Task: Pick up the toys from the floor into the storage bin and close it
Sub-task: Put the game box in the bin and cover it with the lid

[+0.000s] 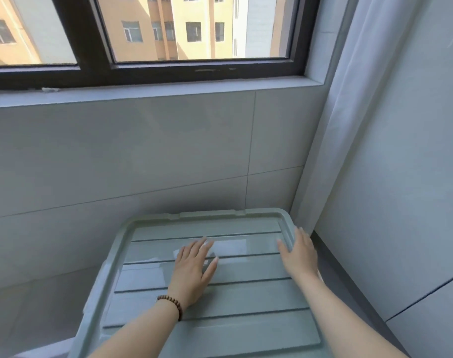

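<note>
The storage bin's pale green ribbed lid [246,301] fills the lower middle of the head view and lies flat over the bin, which is hidden beneath it. My left hand [193,268], with a wooden bead bracelet at the wrist, presses flat on the middle of the lid with straight fingers. Over by the lid's right rim, my right hand [299,254] rests with its fingers stretched forward. No toys are in view.
The bin stands in a corner: a grey tiled wall [142,156] under a dark-framed window [147,68] lies behind it, and a white curtain [334,125] and a grey wall [401,177] stand close on the right. Glossy floor [34,311] shows at the left.
</note>
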Motion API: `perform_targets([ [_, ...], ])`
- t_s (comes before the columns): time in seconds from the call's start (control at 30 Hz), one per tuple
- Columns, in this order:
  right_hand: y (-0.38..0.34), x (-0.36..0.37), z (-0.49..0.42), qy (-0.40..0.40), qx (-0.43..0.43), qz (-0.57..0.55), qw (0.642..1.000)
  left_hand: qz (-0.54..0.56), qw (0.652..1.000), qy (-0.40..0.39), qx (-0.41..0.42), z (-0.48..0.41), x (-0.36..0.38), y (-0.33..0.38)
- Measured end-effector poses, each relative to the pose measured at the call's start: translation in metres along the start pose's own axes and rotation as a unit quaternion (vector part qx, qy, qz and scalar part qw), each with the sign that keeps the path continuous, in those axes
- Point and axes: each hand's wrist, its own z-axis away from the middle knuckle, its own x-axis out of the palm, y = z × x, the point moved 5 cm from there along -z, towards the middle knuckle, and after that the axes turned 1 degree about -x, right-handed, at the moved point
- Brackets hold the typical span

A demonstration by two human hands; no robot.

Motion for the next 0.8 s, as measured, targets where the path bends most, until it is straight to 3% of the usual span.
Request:
perform_targets([
  [0.17, -0.11, 0.039, 0.016, -0.08, -0.147, 0.019, 0.986, 0.006, 0.973, 0.031, -0.228, 0.067, -0.067, -0.149],
  [0.23, -0.155, 0.065, 0.028, -0.119, -0.198, 0.024, 0.973, 0.093, 0.939, 0.011, -0.332, 0.102, -0.075, -0.188],
  [0.3, -0.197, 0.095, 0.047, -0.159, -0.23, -0.001, 0.96, 0.257, 0.885, -0.03, -0.388, 0.126, -0.065, -0.203],
  [0.4, -0.248, 0.144, 0.083, -0.224, -0.25, -0.064, 0.94, 0.468, 0.768, -0.063, -0.432, 0.135, -0.042, -0.204],
  [0.47, -0.273, 0.177, 0.103, -0.256, -0.271, -0.062, 0.926, 0.514, 0.722, -0.082, -0.456, 0.137, -0.029, -0.208],
  [0.57, -0.294, 0.213, 0.115, -0.296, -0.302, -0.003, 0.906, 0.522, 0.707, -0.155, -0.452, 0.138, -0.017, -0.216],
  [0.67, -0.299, 0.227, 0.116, -0.305, -0.312, 0.01, 0.899, 0.583, 0.666, -0.2, -0.42, 0.141, -0.009, -0.21],
  [0.73, -0.299, 0.23, 0.117, -0.297, -0.309, -0.016, 0.903, 0.61, 0.661, -0.174, -0.4, 0.14, -0.011, -0.21],
  [0.8, -0.299, 0.231, 0.118, -0.298, -0.306, -0.025, 0.904, 0.59, 0.693, -0.09, -0.405, 0.138, -0.017, -0.22],
])
